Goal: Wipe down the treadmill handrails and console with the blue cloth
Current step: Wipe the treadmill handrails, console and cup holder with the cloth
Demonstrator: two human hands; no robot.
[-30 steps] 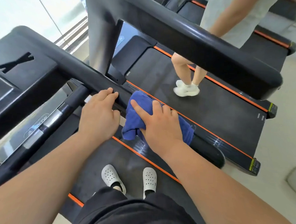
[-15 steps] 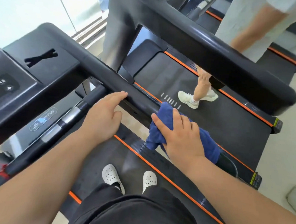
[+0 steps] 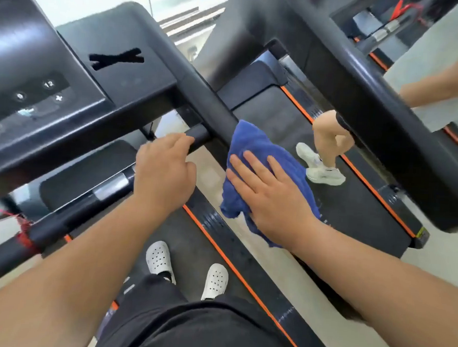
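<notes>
The blue cloth (image 3: 261,151) lies draped over the black right handrail (image 3: 212,111), just below where the rail leaves the console (image 3: 41,97). My right hand (image 3: 269,196) presses flat on the cloth with straight, spread fingers. The cloth's lower end hangs off the rail under my palm. My left hand (image 3: 164,172) grips the black front crossbar (image 3: 198,134) next to its joint with the handrail, fingers curled over it. The console's buttons show at the upper left, blurred.
Another person (image 3: 327,141) in white sneakers walks on the neighbouring treadmill to the right, behind its thick black handrail (image 3: 384,115). My white clogs (image 3: 162,260) stand on the belt with orange edge stripes. A red cord (image 3: 21,223) hangs at the left.
My right hand slid the cloth down the handrail, then back up toward the console, and its fingers flattened. My left hand shifted onto the crossbar. The view swung left, showing more console.
</notes>
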